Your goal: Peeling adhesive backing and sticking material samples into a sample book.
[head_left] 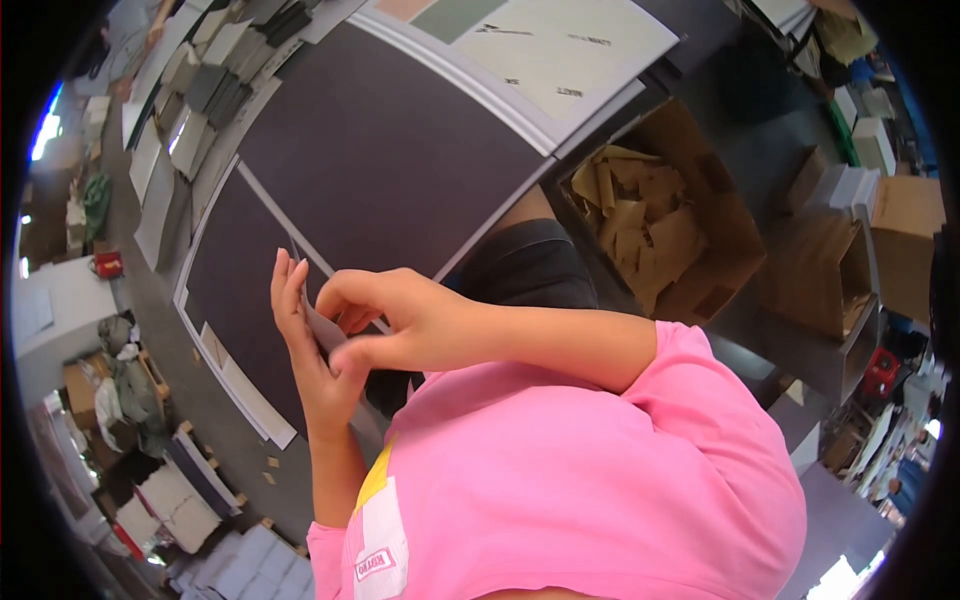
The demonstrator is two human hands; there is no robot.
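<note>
A thin grey sheet (322, 328), seen nearly edge-on, stands tilted between my hands, and its lower end runs down beside my left forearm. My left hand (308, 345) has its fingers long and straight along the outer face of the sheet, holding it against the palm. From the other side, my right hand (390, 308) bends its fingers and thumb onto the same sheet; the fingertips are partly hidden. Both hands are just above the near left part of a dark grey table (375, 130).
On the table's far side lies a stack of large sheets (560, 60); pale strips (245, 385) lie at its left edge. A cardboard box (720, 200) of torn brown paper (645, 225) stands at right. Stacked grey pieces (215, 80) are at far left.
</note>
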